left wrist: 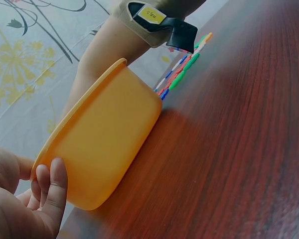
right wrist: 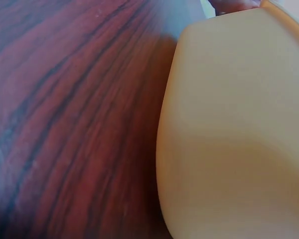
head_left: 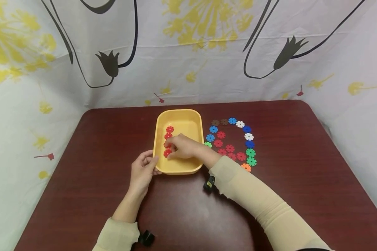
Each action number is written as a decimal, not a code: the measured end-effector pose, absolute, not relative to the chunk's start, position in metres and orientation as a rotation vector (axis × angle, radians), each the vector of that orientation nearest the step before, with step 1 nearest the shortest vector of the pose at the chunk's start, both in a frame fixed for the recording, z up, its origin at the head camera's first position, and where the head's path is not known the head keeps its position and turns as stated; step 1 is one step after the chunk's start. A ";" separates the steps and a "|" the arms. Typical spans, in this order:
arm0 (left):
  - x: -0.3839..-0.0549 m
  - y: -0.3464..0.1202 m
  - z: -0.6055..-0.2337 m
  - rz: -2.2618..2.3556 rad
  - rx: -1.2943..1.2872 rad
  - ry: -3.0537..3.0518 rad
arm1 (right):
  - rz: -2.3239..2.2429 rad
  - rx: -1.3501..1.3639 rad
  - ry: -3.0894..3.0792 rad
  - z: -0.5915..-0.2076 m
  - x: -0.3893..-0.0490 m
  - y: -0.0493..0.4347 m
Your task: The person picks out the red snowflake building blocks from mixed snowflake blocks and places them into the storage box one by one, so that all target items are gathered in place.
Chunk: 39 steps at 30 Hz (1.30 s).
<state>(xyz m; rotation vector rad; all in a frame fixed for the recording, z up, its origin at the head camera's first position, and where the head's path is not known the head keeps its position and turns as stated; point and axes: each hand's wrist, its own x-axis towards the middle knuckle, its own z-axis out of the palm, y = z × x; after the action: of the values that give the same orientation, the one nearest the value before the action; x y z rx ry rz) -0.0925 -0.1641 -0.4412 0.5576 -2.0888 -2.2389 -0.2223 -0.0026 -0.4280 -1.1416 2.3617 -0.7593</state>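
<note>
Left of centre: left hand [head_left: 143, 170] pinched yellow tray [head_left: 190, 130] by rim | mid-frame: red discs [head_left: 170, 129] lay inside, right hand [head_left: 183, 146] at them — pinch unclear | right of centre: sleeve [head_left: 254, 193] partly hid coloured disc loop [head_left: 250, 152] | tray's inside showed from head view only

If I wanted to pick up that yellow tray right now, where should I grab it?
Probably by the left rim of the tray, beyond the left hand, coming from the left: the rim stands raised above the table, and the right arm crosses the opposite side.
</note>
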 end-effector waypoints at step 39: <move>-0.089 -0.163 -0.442 -2.213 0.569 -2.116 | -1.176 -1.158 2.456 -0.373 -0.218 0.109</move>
<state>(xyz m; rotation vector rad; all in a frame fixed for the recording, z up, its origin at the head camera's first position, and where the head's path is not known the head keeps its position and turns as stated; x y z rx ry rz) -0.0888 -0.1631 -0.4425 0.5694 -2.1161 -2.2126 -0.2183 0.1092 -0.3735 -1.1576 2.4557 -1.1764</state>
